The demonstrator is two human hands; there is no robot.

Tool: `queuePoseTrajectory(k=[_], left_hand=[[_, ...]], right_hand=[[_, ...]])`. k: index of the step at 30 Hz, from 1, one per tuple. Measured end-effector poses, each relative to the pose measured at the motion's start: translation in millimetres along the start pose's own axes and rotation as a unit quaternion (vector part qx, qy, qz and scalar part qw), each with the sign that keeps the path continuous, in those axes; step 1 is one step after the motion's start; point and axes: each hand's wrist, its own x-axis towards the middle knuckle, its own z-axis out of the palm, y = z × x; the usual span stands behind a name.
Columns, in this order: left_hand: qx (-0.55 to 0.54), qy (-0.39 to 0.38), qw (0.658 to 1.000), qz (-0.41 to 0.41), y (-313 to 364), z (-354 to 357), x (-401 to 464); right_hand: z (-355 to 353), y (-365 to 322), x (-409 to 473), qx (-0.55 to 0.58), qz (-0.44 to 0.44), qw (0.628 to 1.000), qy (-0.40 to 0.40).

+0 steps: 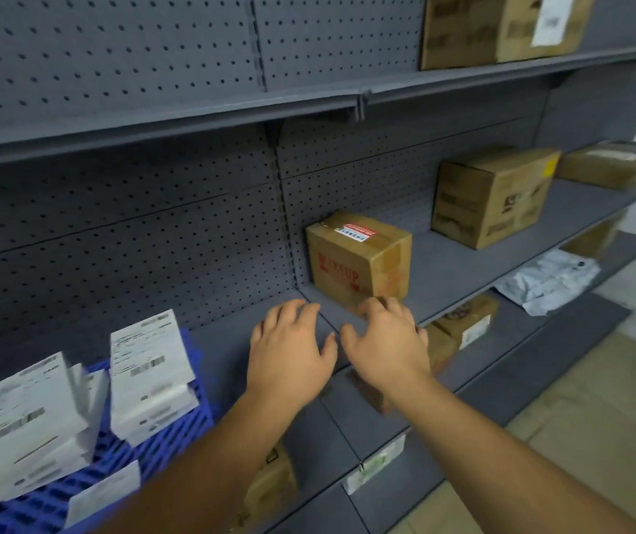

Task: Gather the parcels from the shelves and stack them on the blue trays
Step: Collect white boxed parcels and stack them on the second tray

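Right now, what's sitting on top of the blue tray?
On the blue tray sit stacks of white parcels with printed labels. What lies beneath the stacks is covered; the tray's near end runs out of frame.

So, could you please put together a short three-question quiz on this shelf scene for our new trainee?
1. True or false: both hands hold a parcel.
2. Which parcel is nearest the hands: A) the box with red lettering, B) the grey mailer bag, C) the top-shelf box?
3. What colour is the tray carrying the white parcels?

Key:
1. False: left hand and right hand are empty, fingers spread.
2. A, the box with red lettering.
3. Blue: tray, white parcels.
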Motion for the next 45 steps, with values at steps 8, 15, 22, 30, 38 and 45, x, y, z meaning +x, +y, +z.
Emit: queuePoseTrajectory(k=[8, 15, 22, 30, 38, 45], left_hand=[[-0.05, -0.048, 0.991, 0.113, 98.0, 46.8, 18.1], [-0.105, -0.092, 0.969, 0.205, 162.2, 92.3, 43.0], [-0.124, -0.122, 0.938, 0.3, 209.8, 122.4, 86.7], [-0.156, -0.151, 0.895, 0.391, 244.3, 143.5, 118.4], [-0.156, -0.204, 0.857, 0.447, 296.1, 167.8, 110.3], [-0.147, -0.213, 0.841, 0.475, 363.1, 190.4, 98.2]], right_hand=[[-46.4, 96.3, 0.3, -0.017, 0.102, 0.994, 0.043], [-61.7, 160.7, 5.5, -0.029, 0.207, 0.974, 0.083], [-77.4, 197.3, 30.6, -0.034, 0.293, 0.945, 0.14], [-87.8, 224.3, 36.0, -0.063, 0.373, 0.906, 0.19], [-96.9, 263.6, 7.5, -0.066, 0.44, 0.872, 0.204], [-124.5, 317.7, 1.2, -0.054, 0.464, 0.854, 0.228]])
